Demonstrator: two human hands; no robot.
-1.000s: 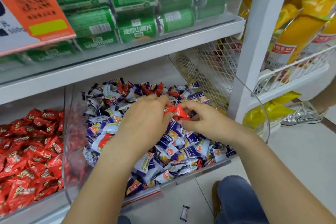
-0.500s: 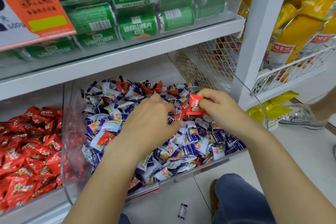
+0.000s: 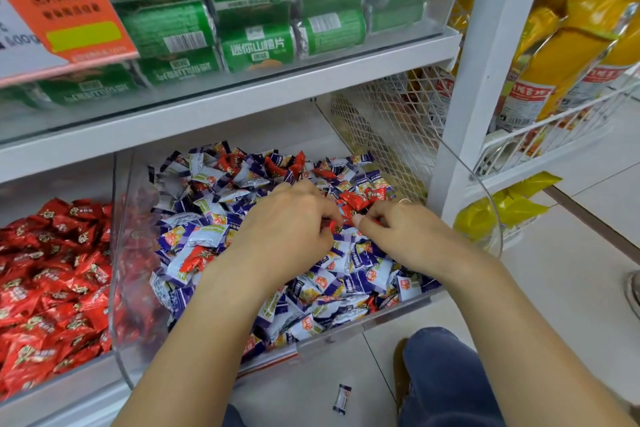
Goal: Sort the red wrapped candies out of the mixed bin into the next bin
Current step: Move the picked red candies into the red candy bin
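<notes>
Over mixed bin of purple candies, red candies filling next bin

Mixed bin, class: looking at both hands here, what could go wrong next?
1. Both hands, left hand and right hand, hold red candies; carrying several to the red bin at once, one may slip.
2. A dropped sweet already lies on the floor; more could follow.
3. Red candies buried under purple ones may be missed.

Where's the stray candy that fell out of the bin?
In the head view the dropped candy lies on the floor tiles at bottom centre, in front of the mixed bin and just left of the person's knee.
</notes>
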